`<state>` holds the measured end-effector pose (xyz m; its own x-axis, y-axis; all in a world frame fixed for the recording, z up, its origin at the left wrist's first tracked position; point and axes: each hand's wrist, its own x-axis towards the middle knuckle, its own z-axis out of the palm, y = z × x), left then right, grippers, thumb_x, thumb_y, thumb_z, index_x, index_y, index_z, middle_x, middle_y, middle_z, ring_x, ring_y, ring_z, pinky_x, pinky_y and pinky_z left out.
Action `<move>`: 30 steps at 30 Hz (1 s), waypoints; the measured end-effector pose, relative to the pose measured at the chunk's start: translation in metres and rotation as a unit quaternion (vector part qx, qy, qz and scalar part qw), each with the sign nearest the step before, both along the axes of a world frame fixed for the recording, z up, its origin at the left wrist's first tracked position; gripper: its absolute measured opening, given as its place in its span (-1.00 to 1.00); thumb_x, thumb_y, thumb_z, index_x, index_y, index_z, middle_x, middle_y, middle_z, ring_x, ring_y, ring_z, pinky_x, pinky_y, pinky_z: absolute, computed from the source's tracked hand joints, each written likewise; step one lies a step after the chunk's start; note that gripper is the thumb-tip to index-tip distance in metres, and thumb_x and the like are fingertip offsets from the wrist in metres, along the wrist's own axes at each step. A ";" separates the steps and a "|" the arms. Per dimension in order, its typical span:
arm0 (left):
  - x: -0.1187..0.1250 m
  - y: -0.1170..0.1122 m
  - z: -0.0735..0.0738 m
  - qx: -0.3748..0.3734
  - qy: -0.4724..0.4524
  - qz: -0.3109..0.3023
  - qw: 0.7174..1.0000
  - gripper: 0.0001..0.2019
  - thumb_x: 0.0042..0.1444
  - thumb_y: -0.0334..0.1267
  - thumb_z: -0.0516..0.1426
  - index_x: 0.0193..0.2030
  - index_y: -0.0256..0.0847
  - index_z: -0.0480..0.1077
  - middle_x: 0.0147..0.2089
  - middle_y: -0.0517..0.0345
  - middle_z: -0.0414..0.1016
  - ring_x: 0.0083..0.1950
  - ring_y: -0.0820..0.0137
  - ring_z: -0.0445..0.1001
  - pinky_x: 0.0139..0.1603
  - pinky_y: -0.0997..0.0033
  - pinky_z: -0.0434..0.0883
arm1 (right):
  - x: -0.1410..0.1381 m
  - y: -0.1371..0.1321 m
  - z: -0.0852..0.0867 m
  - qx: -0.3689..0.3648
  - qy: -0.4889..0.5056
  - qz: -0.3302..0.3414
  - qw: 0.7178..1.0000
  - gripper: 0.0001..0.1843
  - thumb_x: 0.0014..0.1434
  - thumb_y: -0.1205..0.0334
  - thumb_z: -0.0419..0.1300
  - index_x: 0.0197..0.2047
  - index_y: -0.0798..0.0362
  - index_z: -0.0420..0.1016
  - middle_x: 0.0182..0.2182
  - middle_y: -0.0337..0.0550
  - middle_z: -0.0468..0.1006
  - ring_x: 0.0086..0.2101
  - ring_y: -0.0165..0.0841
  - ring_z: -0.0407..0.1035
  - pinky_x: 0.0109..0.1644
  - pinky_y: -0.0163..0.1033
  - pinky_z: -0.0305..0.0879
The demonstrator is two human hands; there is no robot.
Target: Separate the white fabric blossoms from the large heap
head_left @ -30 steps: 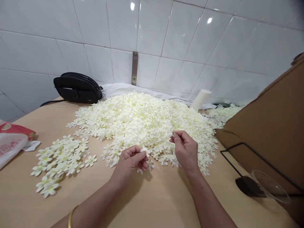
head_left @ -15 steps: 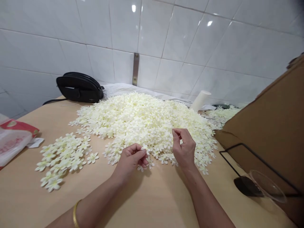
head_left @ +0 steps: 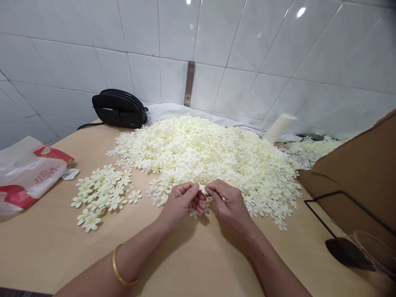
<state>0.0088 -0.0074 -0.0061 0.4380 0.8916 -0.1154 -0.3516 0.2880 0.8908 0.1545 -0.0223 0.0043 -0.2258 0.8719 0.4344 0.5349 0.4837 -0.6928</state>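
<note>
Between my two hands is a small pale yellow-white artificial flower (head_left: 202, 189). My left hand (head_left: 185, 199) pinches it from the left with thumb and fingertips. From the right, the pinched thumb and forefinger of my right hand (head_left: 228, 203) meet the same flower; the exact grip is partly hidden by the fingers. Right behind both hands rises a large pile of similar flowers (head_left: 201, 144). To the left, a smaller group of loose flowers (head_left: 103, 192) lies spread on the wooden table (head_left: 185, 264), most of them with petals facing up.
A black bag (head_left: 119, 109) rests at the back left by the tiled wall. Far left lies a red-and-white plastic bag (head_left: 40, 177). A white roll (head_left: 280, 128) leans behind the pile. On the right stand a cardboard box (head_left: 355, 173) and a black wire frame (head_left: 328, 198).
My right hand has come down and left to the flower in my left hand; before, it was raised apart. The view has turned a little left, showing more of the plastic bag.
</note>
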 end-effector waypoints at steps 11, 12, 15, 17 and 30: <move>0.002 -0.001 0.001 -0.023 0.017 0.006 1.000 -0.84 -0.15 -0.28 0.19 -0.49 -0.30 0.30 -0.62 0.18 0.40 -0.59 0.50 0.36 -0.46 0.48 0.33 | -0.001 -0.004 0.002 -0.058 -0.030 -0.031 0.997 -0.72 0.17 0.28 -0.10 -0.53 0.08 0.28 -0.59 -0.26 0.31 -0.53 -0.46 0.19 -0.44 -0.37 0.10; 0.002 -0.001 0.001 -0.024 0.018 0.009 1.000 -0.84 -0.15 -0.28 0.19 -0.49 -0.30 0.30 -0.62 0.18 0.40 -0.59 0.50 0.36 -0.47 0.48 0.33 | -0.001 -0.004 0.002 -0.062 -0.023 -0.033 0.997 -0.72 0.17 0.28 -0.10 -0.52 0.08 0.29 -0.58 -0.26 0.31 -0.53 -0.46 0.19 -0.44 -0.37 0.11; 0.002 -0.001 0.003 -0.026 0.029 0.019 0.999 -0.86 -0.13 -0.28 0.17 -0.50 -0.31 0.29 -0.62 0.18 0.40 -0.60 0.51 0.35 -0.48 0.49 0.33 | -0.002 -0.005 0.004 -0.068 0.004 -0.039 0.997 -0.78 0.16 0.26 -0.07 -0.43 0.08 0.34 -0.55 -0.25 0.35 -0.50 -0.45 0.23 -0.42 -0.37 0.13; 0.002 -0.001 0.005 -0.023 0.044 0.025 0.998 -0.87 -0.12 -0.29 0.16 -0.50 -0.31 0.29 -0.63 0.18 0.38 -0.59 0.51 0.35 -0.48 0.49 0.33 | -0.003 -0.006 0.004 -0.062 0.015 -0.033 0.997 -0.80 0.15 0.27 -0.05 -0.38 0.07 0.36 -0.51 -0.24 0.38 -0.47 -0.45 0.25 -0.40 -0.37 0.14; 0.002 0.000 0.001 -0.027 0.019 -0.001 0.999 -0.86 -0.13 -0.28 0.17 -0.47 -0.31 0.32 -0.57 0.14 0.41 -0.54 0.49 0.38 -0.43 0.46 0.35 | -0.002 -0.004 0.000 -0.058 -0.042 -0.031 0.997 -0.74 0.16 0.31 -0.12 -0.53 0.06 0.23 -0.61 -0.28 0.29 -0.57 -0.48 0.15 -0.47 -0.37 0.07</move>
